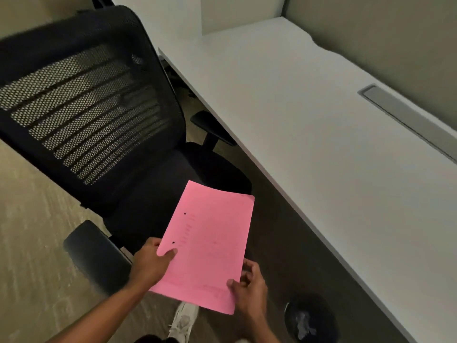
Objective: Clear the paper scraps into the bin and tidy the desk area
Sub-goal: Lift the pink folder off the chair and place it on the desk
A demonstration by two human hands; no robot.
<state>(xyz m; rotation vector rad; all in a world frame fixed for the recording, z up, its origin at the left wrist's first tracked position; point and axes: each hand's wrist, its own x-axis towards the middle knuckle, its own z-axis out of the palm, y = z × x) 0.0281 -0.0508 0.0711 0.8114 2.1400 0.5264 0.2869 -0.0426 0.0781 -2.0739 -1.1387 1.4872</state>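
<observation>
A pink paper folder (pixel 207 246) with two punched holes near its left edge is held flat in the air over the front of a black office chair's seat (pixel 153 194). My left hand (pixel 150 262) grips its left edge, thumb on top. My right hand (pixel 249 290) grips its near right corner, thumb on top. A round black bin (pixel 310 320) stands on the floor under the desk edge at lower right, with crumpled pale paper scraps (pixel 303 324) inside it.
The white desk (pixel 309 125) runs along the right, with a grey cable flap (pixel 405 117) near the wall. The chair's mesh backrest (pixel 84 107) fills the left, and an armrest (pixel 94 251) juts toward me. My white shoe (pixel 184 320) is on the carpet.
</observation>
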